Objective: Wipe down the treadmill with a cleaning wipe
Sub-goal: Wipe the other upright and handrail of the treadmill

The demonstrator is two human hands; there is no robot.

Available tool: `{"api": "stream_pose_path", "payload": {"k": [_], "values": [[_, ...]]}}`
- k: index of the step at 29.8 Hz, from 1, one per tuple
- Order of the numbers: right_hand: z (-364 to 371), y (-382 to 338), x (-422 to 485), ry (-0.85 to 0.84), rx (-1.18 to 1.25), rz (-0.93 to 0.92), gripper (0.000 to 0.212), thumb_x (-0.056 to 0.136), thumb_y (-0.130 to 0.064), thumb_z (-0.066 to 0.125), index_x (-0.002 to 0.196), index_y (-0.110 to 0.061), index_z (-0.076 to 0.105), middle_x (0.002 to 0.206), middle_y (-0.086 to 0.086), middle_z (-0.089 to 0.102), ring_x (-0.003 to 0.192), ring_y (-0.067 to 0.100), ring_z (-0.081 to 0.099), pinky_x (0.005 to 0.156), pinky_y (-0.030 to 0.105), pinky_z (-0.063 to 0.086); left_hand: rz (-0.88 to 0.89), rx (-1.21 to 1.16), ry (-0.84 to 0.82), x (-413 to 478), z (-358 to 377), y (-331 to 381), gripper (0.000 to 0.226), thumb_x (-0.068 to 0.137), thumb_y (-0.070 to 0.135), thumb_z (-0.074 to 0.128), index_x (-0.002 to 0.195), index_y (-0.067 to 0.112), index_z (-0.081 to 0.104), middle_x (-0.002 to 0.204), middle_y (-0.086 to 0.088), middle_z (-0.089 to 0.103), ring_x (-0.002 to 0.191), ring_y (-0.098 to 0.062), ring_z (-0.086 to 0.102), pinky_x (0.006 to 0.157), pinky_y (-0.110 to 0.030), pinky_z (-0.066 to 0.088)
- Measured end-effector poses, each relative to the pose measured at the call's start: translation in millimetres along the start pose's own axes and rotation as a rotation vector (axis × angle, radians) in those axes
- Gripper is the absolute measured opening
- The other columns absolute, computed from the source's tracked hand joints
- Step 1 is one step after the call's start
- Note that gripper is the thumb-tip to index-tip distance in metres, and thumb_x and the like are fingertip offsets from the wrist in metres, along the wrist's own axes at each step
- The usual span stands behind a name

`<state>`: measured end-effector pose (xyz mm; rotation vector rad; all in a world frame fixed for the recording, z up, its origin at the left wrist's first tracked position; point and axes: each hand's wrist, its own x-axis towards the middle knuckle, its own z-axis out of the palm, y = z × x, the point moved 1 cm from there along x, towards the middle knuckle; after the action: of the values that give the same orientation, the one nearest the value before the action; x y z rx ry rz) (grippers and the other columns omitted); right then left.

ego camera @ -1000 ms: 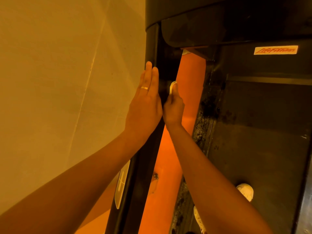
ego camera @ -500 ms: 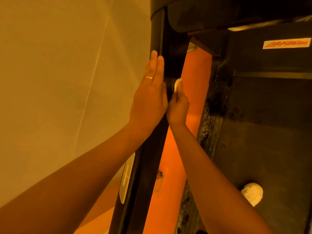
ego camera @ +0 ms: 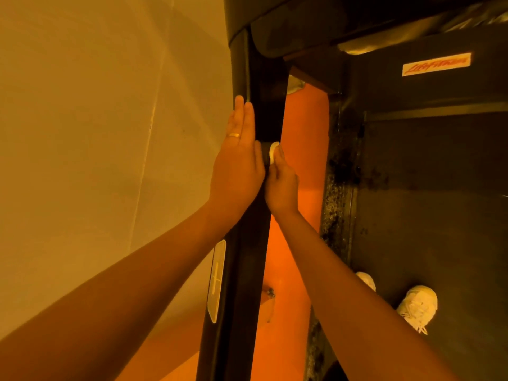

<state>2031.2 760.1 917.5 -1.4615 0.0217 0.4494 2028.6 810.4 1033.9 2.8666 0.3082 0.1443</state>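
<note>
Against the black treadmill upright, the left hand lies flat on the outer side, fingers straight and together, holding nothing. Just beside it, the right hand presses a small white cleaning wipe to the upright's inner face, seemingly with curled fingers, though its grip is mostly hidden.

Wearer's own body, seen from above. The left hand is wearing a plain gold-toned ring on one finger. The left forearm and right forearm are showing bare. One foot is wearing a pale lace-up sneaker; a second sneaker is showing partly behind the right forearm.
</note>
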Motion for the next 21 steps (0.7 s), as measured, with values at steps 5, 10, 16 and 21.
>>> {"api": "stream_pose_path", "payload": {"k": [5,10,16,21], "values": [[5,-8,-3,0.074,0.033,-0.007,0.049,0.102,0.006,0.038,0.151,-0.002,0.041,0.154,0.017,0.043,0.144,0.028,0.041,0.106,-0.002,0.019,0.020,0.071,-0.039,-64,-5,-8,0.059,0.103,0.010,0.040,0.157,0.003,0.018,0.167,-0.015,0.012,0.154,-0.025,0.014,0.122,-0.040,0.028],[1,-1,-54,-0.029,0.094,-0.106,0.050,0.105,0.001,0.039,0.154,-0.007,0.036,0.160,0.014,0.034,0.149,0.022,0.028,0.117,0.011,0.022,0.021,0.050,-0.024,-66,-2,-6,0.060,0.102,0.009,0.040,0.158,0.004,0.018,0.167,-0.013,0.012,0.154,-0.024,0.015,0.115,-0.046,0.038],[1,15,-8,-0.001,-0.035,-0.058,0.047,0.104,0.001,0.041,0.151,-0.005,0.042,0.154,0.016,0.043,0.143,0.027,0.041,0.116,0.018,0.030,-0.001,0.036,-0.013,-67,-3,-6,0.059,0.102,0.011,0.039,0.158,0.005,0.023,0.167,-0.010,0.014,0.153,-0.024,0.019,0.114,-0.038,0.041],[6,7,-7,0.068,0.007,-0.046,0.049,0.103,0.002,0.039,0.151,-0.005,0.040,0.156,0.016,0.042,0.144,0.027,0.040,0.107,0.002,0.024,0.005,-0.003,0.003,-67,-4,-6,0.058,0.101,0.008,0.041,0.157,0.006,0.024,0.167,-0.010,0.016,0.153,-0.022,0.020,0.113,-0.041,0.041]]}}
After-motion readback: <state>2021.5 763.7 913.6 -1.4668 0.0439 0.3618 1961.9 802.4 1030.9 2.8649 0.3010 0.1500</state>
